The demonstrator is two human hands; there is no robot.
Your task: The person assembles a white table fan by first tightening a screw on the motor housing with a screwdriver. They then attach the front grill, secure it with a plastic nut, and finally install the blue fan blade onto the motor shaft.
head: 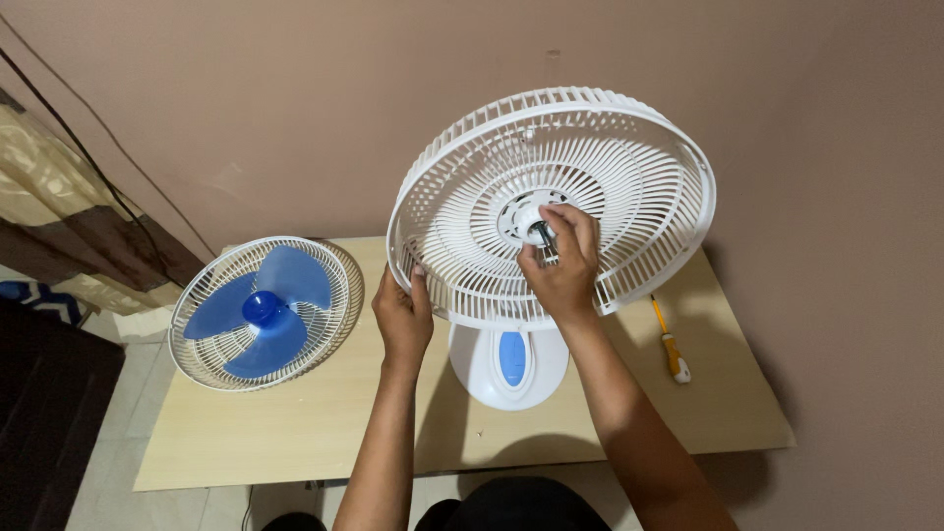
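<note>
A white fan stands on a light wooden table (295,433), its base (506,369) white with a blue oval panel. The rear grille (629,167) is mounted on the motor and faces me. My left hand (403,317) grips the grille's lower left rim. My right hand (562,264) pinches at the metal shaft and hub (531,218) in the grille's centre. What the fingers hold there is too small to tell.
A second white grille (202,339) lies at the table's left end with a blue three-blade propeller (261,310) resting in it. A yellow-handled screwdriver (671,346) lies on the right. A wall rises behind the table; a curtain and cable hang at far left.
</note>
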